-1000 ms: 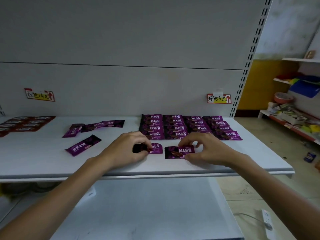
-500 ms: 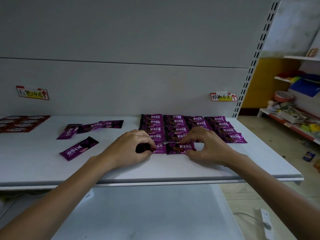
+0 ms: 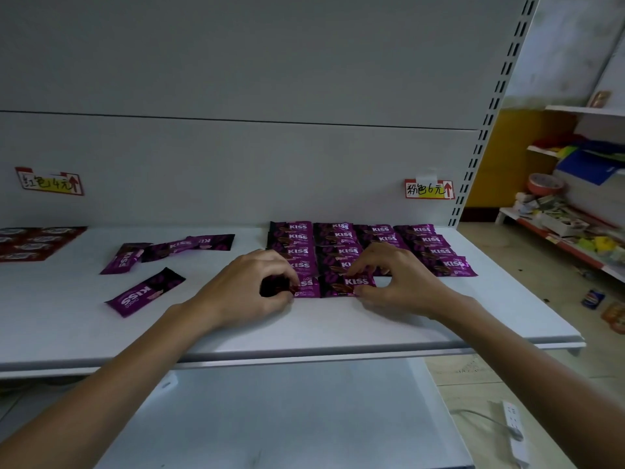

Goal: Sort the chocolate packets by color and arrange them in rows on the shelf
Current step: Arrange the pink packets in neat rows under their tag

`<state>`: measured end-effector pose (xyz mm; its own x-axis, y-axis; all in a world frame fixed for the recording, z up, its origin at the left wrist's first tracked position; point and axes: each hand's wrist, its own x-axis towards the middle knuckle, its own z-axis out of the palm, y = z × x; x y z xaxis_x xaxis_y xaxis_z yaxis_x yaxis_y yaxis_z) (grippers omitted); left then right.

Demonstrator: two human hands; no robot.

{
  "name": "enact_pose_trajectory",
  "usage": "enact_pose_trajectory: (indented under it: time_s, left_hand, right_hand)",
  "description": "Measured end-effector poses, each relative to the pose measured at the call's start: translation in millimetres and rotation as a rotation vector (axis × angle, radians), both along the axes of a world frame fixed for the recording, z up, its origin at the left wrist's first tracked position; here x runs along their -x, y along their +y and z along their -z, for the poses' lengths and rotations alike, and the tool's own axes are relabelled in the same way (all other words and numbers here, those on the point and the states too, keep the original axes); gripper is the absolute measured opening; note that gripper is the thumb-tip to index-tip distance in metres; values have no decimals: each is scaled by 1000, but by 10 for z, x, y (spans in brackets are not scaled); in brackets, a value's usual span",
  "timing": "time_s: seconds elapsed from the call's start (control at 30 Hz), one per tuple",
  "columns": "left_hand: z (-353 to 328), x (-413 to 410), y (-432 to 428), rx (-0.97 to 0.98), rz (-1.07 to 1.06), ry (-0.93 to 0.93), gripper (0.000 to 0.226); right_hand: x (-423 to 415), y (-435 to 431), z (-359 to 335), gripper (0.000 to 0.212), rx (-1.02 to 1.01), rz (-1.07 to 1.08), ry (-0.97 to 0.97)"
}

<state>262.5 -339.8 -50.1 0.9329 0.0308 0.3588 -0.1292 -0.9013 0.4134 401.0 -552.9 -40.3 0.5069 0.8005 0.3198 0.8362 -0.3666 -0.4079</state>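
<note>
Setting two purple packets into the front row
Left hand (image 3: 247,289) pinches one packet (image 3: 306,287), right hand (image 3: 395,279) pinches another (image 3: 345,285); next, probably the loose packets (image 3: 145,292)

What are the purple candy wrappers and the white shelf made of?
The purple packets look like thin glossy plastic film: they shine, and their ends are crimped. The shelf looks like painted sheet metal, smooth and matte with a thin folded front edge, though I can't be certain.

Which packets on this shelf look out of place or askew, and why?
Four purple packets lie loose left of the neat purple block: one tilted near the front, one angled further back, and two end to end beside it. They are slanted and unaligned, unlike the rows.
</note>
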Motion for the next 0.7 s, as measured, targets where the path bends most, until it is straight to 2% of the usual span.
enact_pose_trajectory:
  time_s: [0.2, 0.37, 0.6, 0.7]
  left_hand:
    - [-64, 120, 220, 16, -27, -34, 18]
    - [-90, 455, 627, -14, -189, -13, 22]
    - [-29, 847, 1087, -75, -391, 132, 66]
    - [-8, 927, 1183, -35, -413, 119, 52]
  right_hand:
    - [78, 333, -163, 19, -79, -39, -1]
    - [191, 951, -205, 21, -79, -174, 2]
    - [389, 1788, -197, 34, 17, -277, -18]
    - [444, 2031, -186, 45, 78, -232, -42]
